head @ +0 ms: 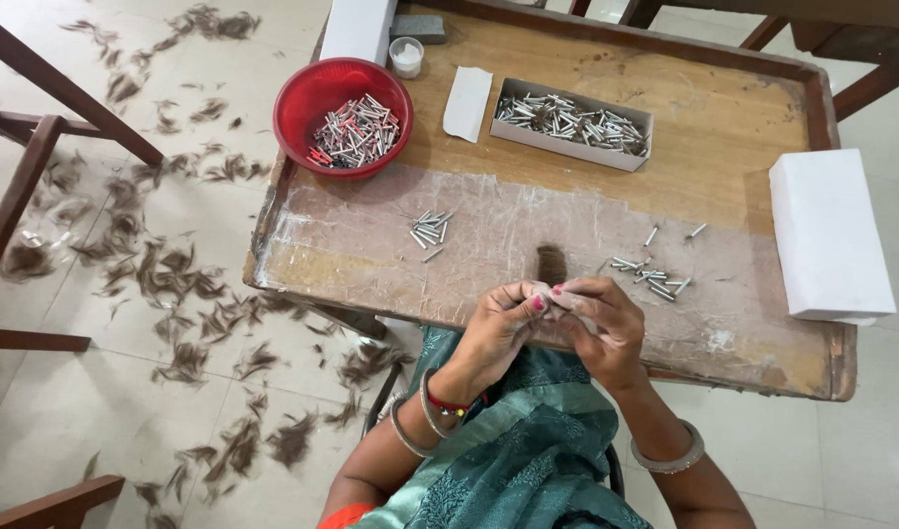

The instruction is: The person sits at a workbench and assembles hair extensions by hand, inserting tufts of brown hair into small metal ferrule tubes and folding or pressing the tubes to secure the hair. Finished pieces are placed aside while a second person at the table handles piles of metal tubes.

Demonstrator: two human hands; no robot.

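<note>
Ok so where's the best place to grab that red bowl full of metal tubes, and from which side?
Probably grip the red bowl by its left rim, which overhangs the table edge, coming from the left. That side is open, while the small white cup and white box crowd the far side.

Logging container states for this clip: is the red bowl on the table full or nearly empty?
Partly filled: the red bowl holds a loose heap of small metal tubes over its floor, well below the rim, with bare red wall showing.

Tiny item between pinched fingertips (pixel 540 303), unidentifiable.
</note>
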